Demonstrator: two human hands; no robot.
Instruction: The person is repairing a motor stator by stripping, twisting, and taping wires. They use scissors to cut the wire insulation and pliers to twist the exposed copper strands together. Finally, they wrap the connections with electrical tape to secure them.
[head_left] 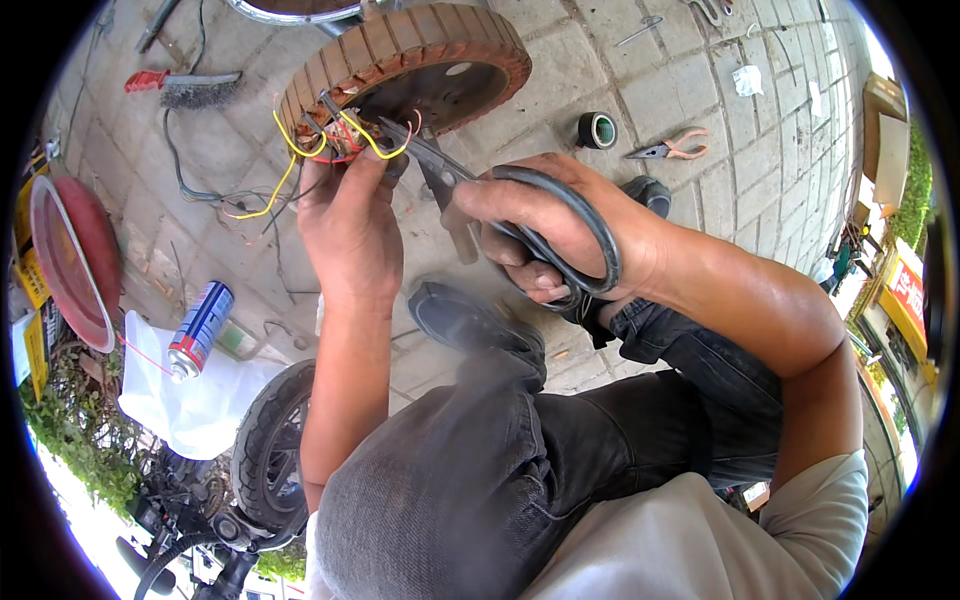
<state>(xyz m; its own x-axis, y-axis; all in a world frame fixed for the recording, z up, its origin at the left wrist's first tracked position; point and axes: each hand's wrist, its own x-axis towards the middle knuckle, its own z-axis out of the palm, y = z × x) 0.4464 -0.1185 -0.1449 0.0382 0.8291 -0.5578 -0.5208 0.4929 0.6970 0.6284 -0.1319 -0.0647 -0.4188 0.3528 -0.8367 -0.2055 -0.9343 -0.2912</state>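
The left hand (350, 235) has its thumb and fingers closed up around a bunch of yellow and red wires (268, 207); exactly which strands are pinched is hard to tell. The right hand (580, 205) is curled through the handles of a big pair of black scissors (607, 235), fingers bent round the loops. Its blades look parted, one tip pointing left toward the wires and lying close to them. The wires sit at the near left edge of a wheel (400, 45) with a worn brown tyre, which is tilted on the far side of the hands.

To the right of the wheel, a roll of black tape (590, 131) is on the paving (700, 95), with orange-handled pliers (685, 146) just beside it to the right. Farther right and farther off lies a white scrap (747, 80).

Left of the wheel is a brush (203, 92) with a red handle, and a grey cable (174, 165) runs near it. Nearer on the left, a blue and red spray can (203, 322) lies against a white plastic bag (190, 412), with a red round basin (80, 255) farther left. A small black tyre (248, 460) stands near the left forearm.
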